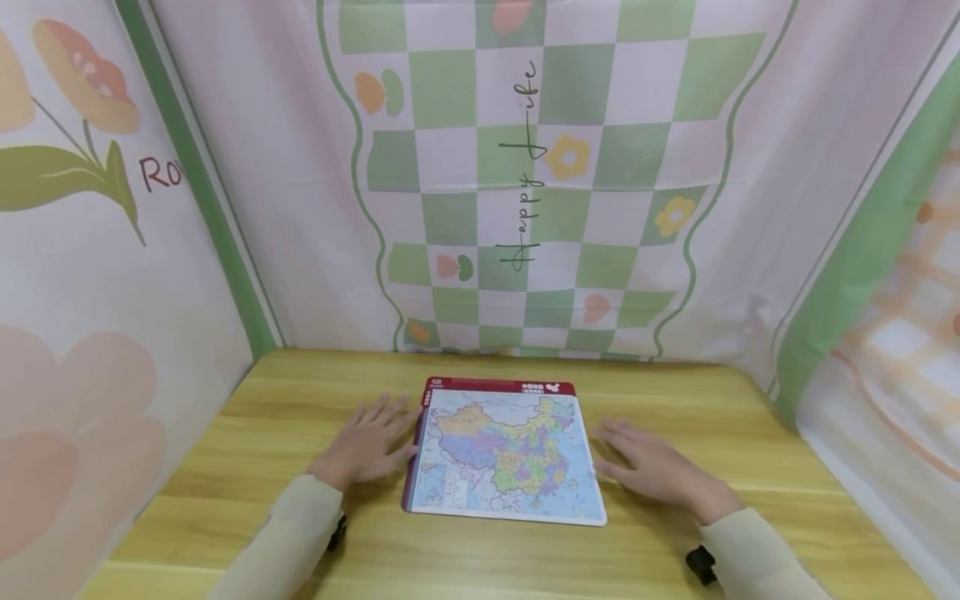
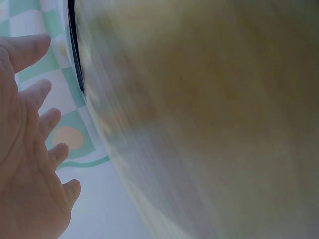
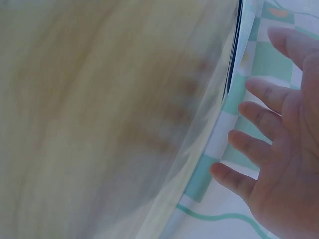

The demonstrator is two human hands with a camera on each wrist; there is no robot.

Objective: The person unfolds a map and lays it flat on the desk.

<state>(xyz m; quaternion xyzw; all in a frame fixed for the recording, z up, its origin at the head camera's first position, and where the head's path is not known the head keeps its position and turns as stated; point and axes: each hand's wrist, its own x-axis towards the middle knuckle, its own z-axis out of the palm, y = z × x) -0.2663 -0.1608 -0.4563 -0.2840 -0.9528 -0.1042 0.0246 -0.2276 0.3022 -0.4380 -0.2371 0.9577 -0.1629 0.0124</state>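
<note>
A flat rectangular map board (image 1: 510,454) with a red top strip and a coloured map of China lies on the wooden table. My left hand (image 1: 369,443) is at its left edge, palm down with fingers spread. My right hand (image 1: 660,467) is by its right edge, fingers extended and thumb near the border. Whether either hand touches the board I cannot tell. In the left wrist view the left hand (image 2: 30,144) has straight, parted fingers and holds nothing. The right wrist view likewise shows the right hand (image 3: 284,129) with fingers spread and nothing held.
The wood-grain table (image 1: 300,392) reaches back to a checkered curtain (image 1: 510,167) printed with flowers and writing. Another printed curtain (image 1: 90,350) hangs on the left, and a green-edged one (image 1: 847,317) on the right. Both sleeves have a black device at the wrist.
</note>
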